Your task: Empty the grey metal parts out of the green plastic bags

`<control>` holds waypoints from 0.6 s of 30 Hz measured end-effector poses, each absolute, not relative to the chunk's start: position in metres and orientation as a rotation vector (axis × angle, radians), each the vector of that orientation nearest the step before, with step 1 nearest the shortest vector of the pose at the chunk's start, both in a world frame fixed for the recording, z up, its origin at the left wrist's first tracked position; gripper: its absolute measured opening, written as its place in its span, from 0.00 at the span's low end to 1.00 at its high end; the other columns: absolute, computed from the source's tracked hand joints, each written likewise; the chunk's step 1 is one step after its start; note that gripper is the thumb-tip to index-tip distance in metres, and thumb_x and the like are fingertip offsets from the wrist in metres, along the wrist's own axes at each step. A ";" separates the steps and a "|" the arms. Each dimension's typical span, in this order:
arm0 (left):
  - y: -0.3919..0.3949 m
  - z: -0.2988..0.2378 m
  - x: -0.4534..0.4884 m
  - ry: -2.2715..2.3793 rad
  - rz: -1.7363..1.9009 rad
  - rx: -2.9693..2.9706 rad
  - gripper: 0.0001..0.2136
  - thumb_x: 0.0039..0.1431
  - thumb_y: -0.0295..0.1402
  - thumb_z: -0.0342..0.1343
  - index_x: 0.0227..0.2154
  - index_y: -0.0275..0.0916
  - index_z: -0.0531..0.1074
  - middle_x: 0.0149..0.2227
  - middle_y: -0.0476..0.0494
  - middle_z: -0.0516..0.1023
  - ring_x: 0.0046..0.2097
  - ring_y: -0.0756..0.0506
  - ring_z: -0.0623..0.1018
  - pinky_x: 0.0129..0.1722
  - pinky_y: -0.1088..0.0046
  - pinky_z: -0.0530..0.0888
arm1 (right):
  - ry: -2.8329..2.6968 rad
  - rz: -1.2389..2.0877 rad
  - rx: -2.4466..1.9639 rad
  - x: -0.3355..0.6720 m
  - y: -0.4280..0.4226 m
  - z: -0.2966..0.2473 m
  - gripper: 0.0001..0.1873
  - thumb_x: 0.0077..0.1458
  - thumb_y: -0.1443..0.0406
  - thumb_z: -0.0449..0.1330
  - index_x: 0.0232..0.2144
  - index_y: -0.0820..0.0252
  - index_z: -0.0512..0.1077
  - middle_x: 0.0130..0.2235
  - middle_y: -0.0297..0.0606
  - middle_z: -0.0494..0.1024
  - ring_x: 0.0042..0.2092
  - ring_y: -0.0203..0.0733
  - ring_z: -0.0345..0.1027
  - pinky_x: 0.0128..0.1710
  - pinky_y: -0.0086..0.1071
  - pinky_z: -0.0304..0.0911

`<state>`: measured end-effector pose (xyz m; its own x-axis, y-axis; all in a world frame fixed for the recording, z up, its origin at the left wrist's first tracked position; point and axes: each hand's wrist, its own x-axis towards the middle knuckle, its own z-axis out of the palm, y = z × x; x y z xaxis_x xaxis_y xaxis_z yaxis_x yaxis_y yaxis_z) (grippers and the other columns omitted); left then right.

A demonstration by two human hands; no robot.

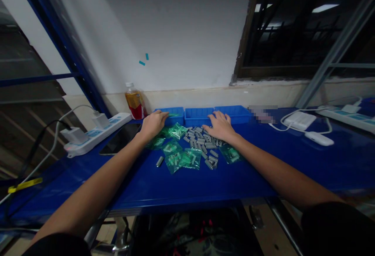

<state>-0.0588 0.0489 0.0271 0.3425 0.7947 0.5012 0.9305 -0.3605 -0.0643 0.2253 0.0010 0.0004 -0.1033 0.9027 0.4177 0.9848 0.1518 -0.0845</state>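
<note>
My left hand (152, 125) reaches to the left blue bin (177, 121), its fingers closed at the rim. A green strip of a plastic bag shows at its fingertips; the rest is hidden. My right hand (220, 126) lies over the back right of a heap of small grey metal cylinders (200, 137), fingers apart, near the middle blue bin (195, 116). Green clear plastic bags (172, 158) with small parts inside lie in front of and under my left hand. Another green bag (230, 153) rests beside my right wrist. One metal cylinder (159, 161) lies apart at the left.
A third blue bin (234, 112) stands at the right. To the left are a drink bottle (135, 102), a dark phone (120, 139) and a power strip (96, 134). White chargers and cables (300, 121) lie on the right. A wall (187, 45) rises behind the blue table (187, 185).
</note>
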 end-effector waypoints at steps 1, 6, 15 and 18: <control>0.050 0.029 -0.059 -1.539 -0.619 -2.237 0.19 0.65 0.38 0.38 0.53 0.45 0.68 0.44 0.41 0.74 0.44 0.42 0.75 0.40 0.68 0.70 | -2.066 -0.312 -1.807 0.224 0.000 0.001 0.29 0.55 0.50 0.49 0.52 0.63 0.65 0.58 0.54 0.61 0.61 0.57 0.47 0.58 0.54 0.40; 0.061 0.034 -0.052 -1.497 -0.728 -2.260 0.19 0.65 0.35 0.38 0.53 0.42 0.68 0.47 0.40 0.73 0.46 0.43 0.74 0.46 0.69 0.69 | -2.069 -0.299 -1.816 0.224 -0.001 0.003 0.28 0.55 0.51 0.49 0.51 0.63 0.65 0.58 0.55 0.61 0.62 0.58 0.46 0.57 0.55 0.39; 0.044 0.026 -0.064 -1.506 -0.691 -2.273 0.20 0.63 0.42 0.41 0.53 0.39 0.64 0.48 0.36 0.68 0.47 0.39 0.72 0.43 0.63 0.71 | -2.046 -0.286 -1.795 0.235 0.007 0.001 0.31 0.53 0.47 0.53 0.51 0.62 0.66 0.60 0.56 0.57 0.62 0.58 0.47 0.58 0.55 0.39; 0.036 0.026 -0.059 -1.350 -0.766 -2.364 0.14 0.62 0.36 0.43 0.42 0.38 0.70 0.42 0.38 0.70 0.44 0.42 0.72 0.45 0.66 0.70 | -2.089 -0.316 -1.753 0.240 0.011 0.002 0.28 0.55 0.50 0.52 0.51 0.63 0.67 0.59 0.56 0.59 0.61 0.56 0.50 0.58 0.50 0.43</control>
<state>-0.0588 0.0363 0.0265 0.4122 0.6953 0.5888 0.8622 -0.5066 -0.0054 0.2397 0.0107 0.0015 -0.1390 0.8896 0.4351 0.9785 0.1911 -0.0781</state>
